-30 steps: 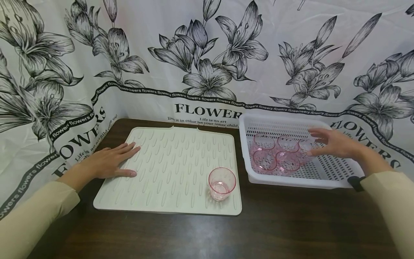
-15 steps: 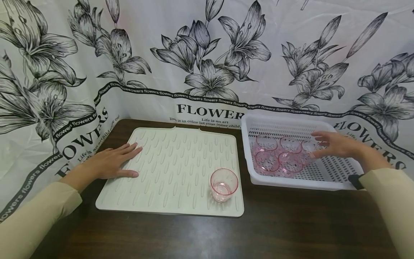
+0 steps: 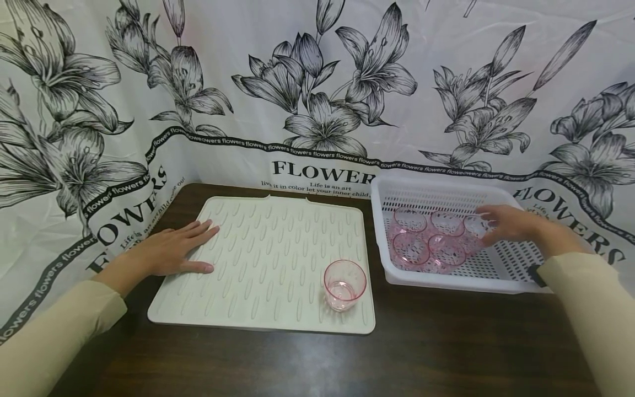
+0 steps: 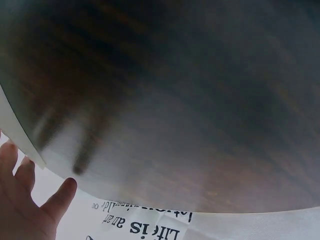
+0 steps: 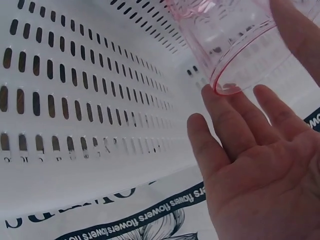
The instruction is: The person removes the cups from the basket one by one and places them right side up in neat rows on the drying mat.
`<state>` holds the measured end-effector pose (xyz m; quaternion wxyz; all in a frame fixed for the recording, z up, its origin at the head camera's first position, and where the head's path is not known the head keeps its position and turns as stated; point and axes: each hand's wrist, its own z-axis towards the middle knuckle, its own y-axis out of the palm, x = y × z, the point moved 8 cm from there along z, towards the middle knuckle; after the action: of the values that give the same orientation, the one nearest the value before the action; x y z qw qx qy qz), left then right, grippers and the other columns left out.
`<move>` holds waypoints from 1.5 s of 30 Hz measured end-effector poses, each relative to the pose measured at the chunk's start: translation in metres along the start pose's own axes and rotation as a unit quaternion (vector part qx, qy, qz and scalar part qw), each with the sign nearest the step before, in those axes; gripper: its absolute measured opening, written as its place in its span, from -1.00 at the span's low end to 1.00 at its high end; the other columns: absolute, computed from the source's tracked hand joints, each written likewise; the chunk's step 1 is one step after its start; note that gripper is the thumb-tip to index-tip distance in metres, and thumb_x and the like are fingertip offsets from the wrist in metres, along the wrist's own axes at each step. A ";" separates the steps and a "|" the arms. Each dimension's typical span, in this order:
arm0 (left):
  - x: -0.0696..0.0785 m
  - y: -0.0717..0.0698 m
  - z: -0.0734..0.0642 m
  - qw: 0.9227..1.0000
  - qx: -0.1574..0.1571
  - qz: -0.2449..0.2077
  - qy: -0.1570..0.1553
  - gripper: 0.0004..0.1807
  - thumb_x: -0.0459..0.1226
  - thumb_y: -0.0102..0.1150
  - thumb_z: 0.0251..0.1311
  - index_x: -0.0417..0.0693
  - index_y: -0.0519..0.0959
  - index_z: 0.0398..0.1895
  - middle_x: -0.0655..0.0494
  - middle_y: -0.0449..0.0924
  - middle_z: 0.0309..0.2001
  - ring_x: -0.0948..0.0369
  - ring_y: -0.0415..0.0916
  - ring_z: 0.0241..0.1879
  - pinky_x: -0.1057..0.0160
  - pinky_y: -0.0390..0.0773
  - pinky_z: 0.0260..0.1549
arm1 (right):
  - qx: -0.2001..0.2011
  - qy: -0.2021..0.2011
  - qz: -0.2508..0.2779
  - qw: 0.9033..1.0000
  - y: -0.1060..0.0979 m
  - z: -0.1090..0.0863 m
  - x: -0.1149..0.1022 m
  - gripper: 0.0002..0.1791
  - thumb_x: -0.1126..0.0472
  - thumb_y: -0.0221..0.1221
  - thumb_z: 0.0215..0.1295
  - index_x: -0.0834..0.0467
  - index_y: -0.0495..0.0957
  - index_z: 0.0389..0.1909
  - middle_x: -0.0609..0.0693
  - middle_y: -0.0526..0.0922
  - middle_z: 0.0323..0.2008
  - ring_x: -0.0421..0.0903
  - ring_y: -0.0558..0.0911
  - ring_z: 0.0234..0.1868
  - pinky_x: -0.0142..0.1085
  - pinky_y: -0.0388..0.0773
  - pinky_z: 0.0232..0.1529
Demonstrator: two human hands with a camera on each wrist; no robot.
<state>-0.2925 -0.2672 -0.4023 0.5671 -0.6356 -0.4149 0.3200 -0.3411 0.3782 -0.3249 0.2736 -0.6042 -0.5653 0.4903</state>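
Observation:
My left hand (image 3: 168, 251) lies spread on the left edge of an off-white ridged drying mat (image 3: 258, 264), fingers straight. In the left wrist view, its fingers (image 4: 59, 200) show by the mat's edge. A clear pink-rimmed glass (image 3: 343, 286) stands upright near the mat's front right corner. Several similar pink glasses (image 3: 410, 251) stand close together in a white slotted basket (image 3: 446, 280). My right hand (image 3: 513, 226) reaches into the basket at the rightmost back glass (image 5: 240, 55). Its thumb and extended fingers lie on either side of that glass, fingertips near the rim; firm contact cannot be made out.
A dark wooden table (image 3: 317, 358) lies under the mat and basket. A white curtain (image 3: 208, 160) with black flower prints hangs along the back and left. The basket's raised walls surround the glasses. A dark band (image 3: 537, 274) sits at my right wrist.
My right hand has lowered slightly around the rightmost back glass. The view has shifted a little. The left hand, mat and standing glass keep their places.

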 end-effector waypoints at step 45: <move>-0.003 0.004 0.001 1.000 0.013 0.008 0.007 0.11 0.45 0.02 0.13 -0.07 0.12 0.56 -0.23 0.06 0.52 -0.29 0.03 0.46 -0.37 0.28 0.17 | 0.143 -0.031 0.009 0.989 -0.052 -0.031 -0.041 -0.06 0.04 0.39 0.20 0.46 0.17 0.42 0.56 0.30 0.28 0.54 0.33 0.23 0.40 0.30 0.11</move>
<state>-0.2940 -0.2696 -0.4068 0.5755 -0.6339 -0.4017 0.3249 -0.3299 0.3567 -0.2556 0.3352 -0.5488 -0.4916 0.5872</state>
